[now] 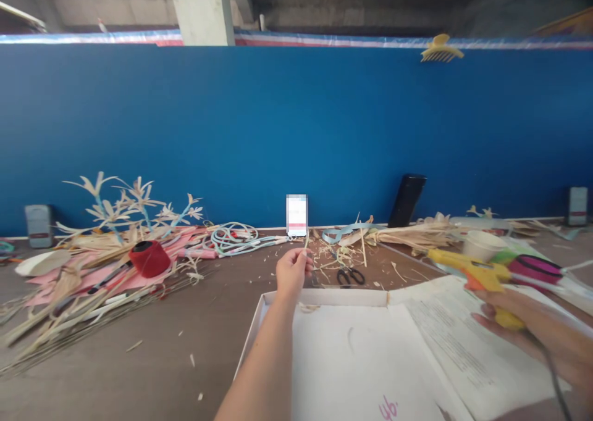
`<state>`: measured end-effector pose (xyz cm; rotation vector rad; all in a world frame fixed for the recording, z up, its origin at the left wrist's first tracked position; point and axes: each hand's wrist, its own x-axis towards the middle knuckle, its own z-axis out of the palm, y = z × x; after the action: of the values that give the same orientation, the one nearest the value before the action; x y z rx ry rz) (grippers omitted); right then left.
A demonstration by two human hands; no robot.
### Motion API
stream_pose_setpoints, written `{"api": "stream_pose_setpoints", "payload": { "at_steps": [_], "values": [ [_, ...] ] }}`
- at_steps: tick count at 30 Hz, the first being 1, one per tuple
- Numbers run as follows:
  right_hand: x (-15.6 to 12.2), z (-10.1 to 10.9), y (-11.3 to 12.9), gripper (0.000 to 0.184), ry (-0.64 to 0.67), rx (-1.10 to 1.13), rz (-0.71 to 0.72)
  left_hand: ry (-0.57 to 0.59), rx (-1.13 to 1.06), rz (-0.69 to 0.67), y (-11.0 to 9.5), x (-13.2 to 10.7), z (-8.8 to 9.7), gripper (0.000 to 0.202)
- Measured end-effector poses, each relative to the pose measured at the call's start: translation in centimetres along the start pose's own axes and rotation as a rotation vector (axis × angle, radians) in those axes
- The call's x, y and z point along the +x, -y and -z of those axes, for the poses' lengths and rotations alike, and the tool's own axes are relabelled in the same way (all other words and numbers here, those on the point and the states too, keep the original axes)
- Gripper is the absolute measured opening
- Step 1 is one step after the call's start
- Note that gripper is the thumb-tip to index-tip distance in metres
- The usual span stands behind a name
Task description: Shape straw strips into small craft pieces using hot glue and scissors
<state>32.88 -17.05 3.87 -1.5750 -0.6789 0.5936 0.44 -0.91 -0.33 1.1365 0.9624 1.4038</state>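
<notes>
My left hand (293, 271) is stretched forward past the far edge of a shallow white box (319, 296). Its thumb and fingers are pinched together, and a thin pale strip (306, 239) pokes up from them. On the right, my right hand (519, 322) is wrapped round the grip of a yellow hot glue gun (467, 266), its nozzle pointing left. A dark cord runs down from the gun. Beyond my left hand lie pale plant-fibre scraps (327, 257) and black-handled scissors (351, 277).
At left, a red thread spool (149, 258) and pale fibre flowers (139, 192) sit among dried stalks. Coiled light-blue cord (234, 239) lies centre-left. A phone (297, 216) and a black device (406, 200) lean on the blue partition (259, 131). A paper cup (484, 245) stands at right.
</notes>
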Motion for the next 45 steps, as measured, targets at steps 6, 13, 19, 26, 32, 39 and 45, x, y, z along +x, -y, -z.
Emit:
{"api": "stream_pose_setpoints", "payload": {
  "at_steps": [6, 13, 19, 26, 32, 39, 45],
  "values": [
    [-1.4, -8.0, 6.1, 0.028, 0.236, 0.032, -0.001, -0.016, -0.096, 0.024, 0.0, 0.4, 0.3, 0.03],
    [-1.8, -18.3, 8.2, 0.03, 0.281, 0.062, 0.241, -0.085, -0.127, 0.01, 0.0, 0.8, 0.5, 0.033],
    [-4.0, -21.0, 5.3, 0.027, 0.425, -0.044, 0.207, -0.112, -0.11, 0.008, 0.0, 0.8, 0.2, 0.03],
    [-5.0, -19.5, 3.1, 0.026, 0.538, -0.047, 0.147, -0.141, -0.059, 0.013, 0.1, 0.7, 0.0, 0.024],
    [-5.3, -19.0, 3.1, 0.037, 0.473, -0.047, 0.089, -0.142, -0.009, -0.006, 0.1, 0.3, -0.3, 0.02],
    [-6.0, -19.5, 3.4, 0.032, 0.362, -0.251, 0.147, -0.132, 0.036, -0.039, 0.6, 0.2, -0.5, 0.023],
    [-6.1, -19.6, 3.3, 0.035, 0.349, -0.326, 0.186, -0.138, 0.075, -0.042, 0.6, 0.1, -0.6, 0.022]
  ]
}}
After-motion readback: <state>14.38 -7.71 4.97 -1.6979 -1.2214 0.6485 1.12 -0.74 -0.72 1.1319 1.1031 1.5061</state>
